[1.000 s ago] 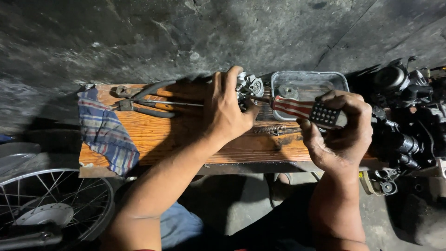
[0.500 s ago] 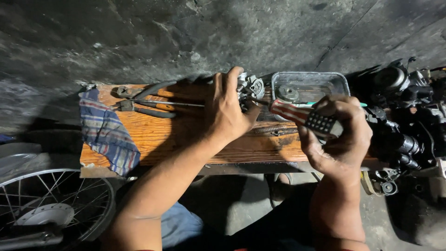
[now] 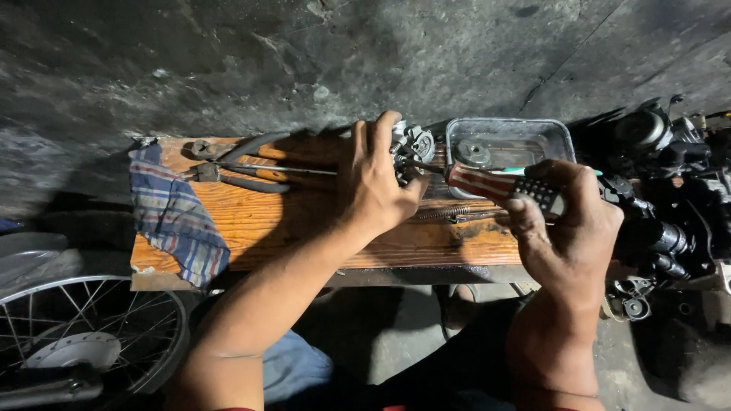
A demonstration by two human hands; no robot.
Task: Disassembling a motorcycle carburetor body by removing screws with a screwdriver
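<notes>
Screwdriver (image 3: 499, 185) lengthwise, tip toward metal part (image 3: 411, 146)

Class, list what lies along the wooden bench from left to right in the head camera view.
Striped cloth → pliers → left hand on a small metal engine part → screwdriver held in the right hand → clear plastic tray.
</notes>
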